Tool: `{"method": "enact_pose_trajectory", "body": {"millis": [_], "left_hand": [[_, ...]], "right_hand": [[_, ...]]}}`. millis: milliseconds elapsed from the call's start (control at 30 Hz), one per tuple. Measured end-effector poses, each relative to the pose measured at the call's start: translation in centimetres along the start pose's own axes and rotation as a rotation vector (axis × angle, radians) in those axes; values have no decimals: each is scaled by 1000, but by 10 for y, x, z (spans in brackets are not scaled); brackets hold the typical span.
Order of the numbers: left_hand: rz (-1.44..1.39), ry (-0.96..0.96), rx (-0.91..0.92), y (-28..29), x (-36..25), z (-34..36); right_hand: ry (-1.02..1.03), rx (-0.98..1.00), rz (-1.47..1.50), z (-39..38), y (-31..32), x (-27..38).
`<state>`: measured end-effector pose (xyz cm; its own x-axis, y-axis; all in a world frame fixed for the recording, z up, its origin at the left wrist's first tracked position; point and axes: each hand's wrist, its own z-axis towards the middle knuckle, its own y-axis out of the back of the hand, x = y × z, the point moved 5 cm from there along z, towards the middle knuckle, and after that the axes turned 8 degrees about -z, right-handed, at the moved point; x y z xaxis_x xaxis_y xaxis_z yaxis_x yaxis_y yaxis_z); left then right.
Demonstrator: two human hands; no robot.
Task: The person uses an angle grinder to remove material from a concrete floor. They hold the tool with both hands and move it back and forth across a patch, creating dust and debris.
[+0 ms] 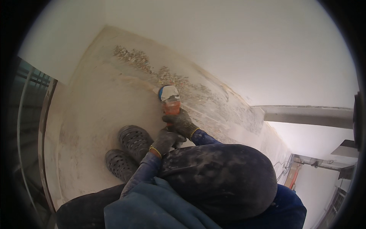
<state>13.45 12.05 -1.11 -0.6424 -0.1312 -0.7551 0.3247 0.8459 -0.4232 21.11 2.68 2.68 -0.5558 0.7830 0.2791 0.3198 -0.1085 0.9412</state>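
Observation:
An orange handheld grinder [171, 106] with a dust-caked, whitish head and a blue rim rests against a pale, dusty floor surface. Around its orange body, my right hand [182, 123] is closed in a dark glove with a yellow cuff edge. My left hand [166, 141], gloved alike, is closed at the rear end of the grinder, just below and left of the right hand. The tool's rear is mostly hidden by both gloves. Beyond the head runs a rough patch of exposed stone chips [169, 77].
White walls [244, 45] rise along the far and right sides. My grey perforated clogs [135, 142] stand left of the hands, and my dark, dusty knee [225, 179] is close on the right. A brown-edged opening [44, 133] lies at the left; cables [284, 170] hang at the right.

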Motion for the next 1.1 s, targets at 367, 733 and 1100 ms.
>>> {"method": "enact_pose_trajectory", "body": {"millis": [367,733,1100], "left_hand": [[40,10,-86,-7,-11,1],[-133,99,-33,-4,8,3],[-228,188,-158,-4,-6,3]], "right_hand": [[-901,66,1210,-16,-13,-10],[-881,68,1140,-17,-24,-19],[-636,125,1009,2,-11,-8]]}}
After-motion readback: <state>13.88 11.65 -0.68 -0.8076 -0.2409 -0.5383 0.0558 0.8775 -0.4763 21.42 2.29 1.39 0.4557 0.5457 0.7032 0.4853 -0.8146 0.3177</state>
